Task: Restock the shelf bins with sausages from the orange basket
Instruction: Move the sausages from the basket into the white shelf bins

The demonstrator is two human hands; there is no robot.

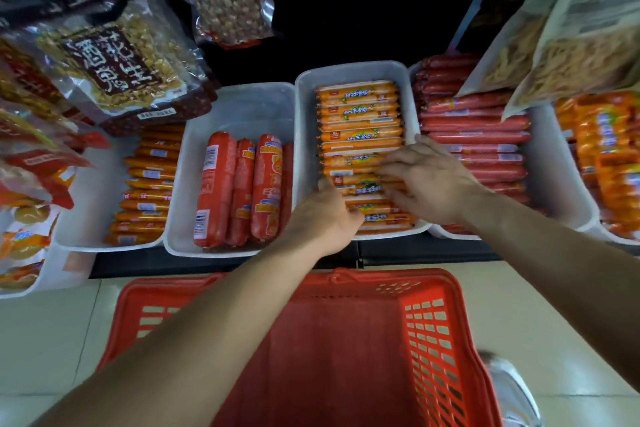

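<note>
Sausages [360, 135] under both hands [429, 180], prob. touching

A shop: shelf bins [239, 97] of packaged sausages [360, 135], hanging snack bags [121, 69], orange basket [311, 340].

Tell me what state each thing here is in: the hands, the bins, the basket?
Left hand: resting on the orange sausages, fingers curled at the near end.
Right hand: spread flat on the same sausages.
Middle bin: nearly full of orange sausages.
Bin of thick red sausages: half full, far end bare.
Bin of thin red sausages: piled high.
Orange basket: no sausages visible inside.
</note>
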